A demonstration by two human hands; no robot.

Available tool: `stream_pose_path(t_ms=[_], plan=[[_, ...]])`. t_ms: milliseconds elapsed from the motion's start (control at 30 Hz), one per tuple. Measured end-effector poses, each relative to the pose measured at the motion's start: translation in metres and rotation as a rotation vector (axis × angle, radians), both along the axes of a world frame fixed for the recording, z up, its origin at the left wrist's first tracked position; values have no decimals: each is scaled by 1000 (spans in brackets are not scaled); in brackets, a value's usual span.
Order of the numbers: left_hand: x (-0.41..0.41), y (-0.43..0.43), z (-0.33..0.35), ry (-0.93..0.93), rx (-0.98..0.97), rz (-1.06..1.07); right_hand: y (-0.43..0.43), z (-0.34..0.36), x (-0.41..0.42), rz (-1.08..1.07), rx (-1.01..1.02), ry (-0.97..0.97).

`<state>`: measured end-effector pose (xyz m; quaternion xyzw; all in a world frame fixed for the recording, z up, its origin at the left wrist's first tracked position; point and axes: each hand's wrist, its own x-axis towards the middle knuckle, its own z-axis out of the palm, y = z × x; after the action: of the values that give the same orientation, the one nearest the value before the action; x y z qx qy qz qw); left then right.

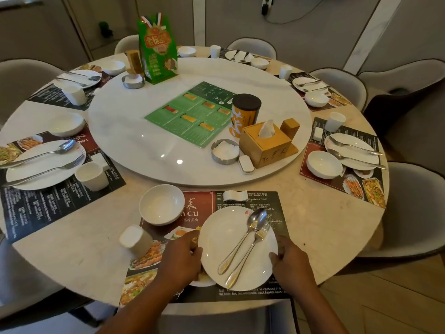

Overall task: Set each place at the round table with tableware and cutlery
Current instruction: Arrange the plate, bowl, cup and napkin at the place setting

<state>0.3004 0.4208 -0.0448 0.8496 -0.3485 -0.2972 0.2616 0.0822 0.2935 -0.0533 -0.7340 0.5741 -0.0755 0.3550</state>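
Head view: white round plate point(231, 247) at the near place, on a dark printed placemat point(243, 201) at the near edge of the table point(325, 225). The left hand point(180, 259) grips the plate's left rim with thumb on top and fingers curled below. The right hand point(291, 261) holds the right rim with thumb on the edge; its other fingers are hidden under the plate. Plate possibly lifted a little off the mat, hard to tell from this angle.

On the plate lie a spoon point(243, 242) and a fork point(250, 254), side by side and touching near the heads. Long axes run diagonal: heads point away to the far right, handles toward the near left. Both are shiny metal, and the spoon's bowl faces up.

Left of the plate on the same mat are a white bowl point(161, 204), bare white inside, and a white cup point(136, 241) nearer the table edge. A small white rest point(235, 195) sits at the mat's far edge.

The other places round the table each have a plate carrying spoon and fork, plus bowl and cup. On the white turntable point(134, 131) are a green menu card point(192, 114), a wooden tissue box point(265, 143) with a tissue sticking out, a metal ashtray point(225, 150) holding white crumpled paper, an orange canister point(244, 114) and a green bag point(157, 49)
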Motion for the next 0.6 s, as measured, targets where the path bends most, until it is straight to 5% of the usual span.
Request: stream_pose_path(t_ms=[600], plan=[[2,44,0,1,-32,213,-20,2,59,225,5,32]])
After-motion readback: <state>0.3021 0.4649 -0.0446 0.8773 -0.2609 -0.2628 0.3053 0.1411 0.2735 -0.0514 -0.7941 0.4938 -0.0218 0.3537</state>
